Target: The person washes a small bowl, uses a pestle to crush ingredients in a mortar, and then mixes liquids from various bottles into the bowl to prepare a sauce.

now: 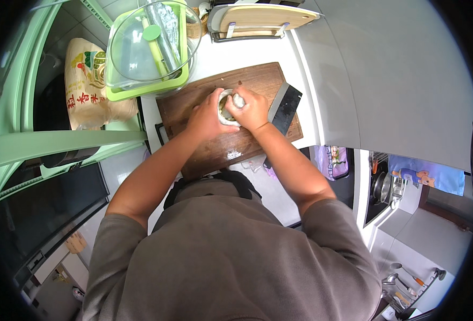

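Observation:
A pale stone mortar [221, 117] stands on a brown wooden cutting board [256, 78], near the board's middle. My left hand [207, 116] is wrapped around the mortar's left side, fingers and thumb spread along its wall. In my right hand [252, 108] is a pale pestle [238, 100], its rounded top showing between the fingers and its lower part inside the mortar. Some yellowish-green bits lie in the bowl; what they are I cannot tell. A cleaver [286, 108] with a wide dark blade lies at the board's right edge, its handle partly hidden by my right forearm.
Beyond the board at the left stands a green basin [128, 94] with a glass lid and a foil-like roll. A rack of cutting boards [260, 18] is at the counter's back. A large printed bag [86, 88] sits on a green shelf [68, 140] at the left.

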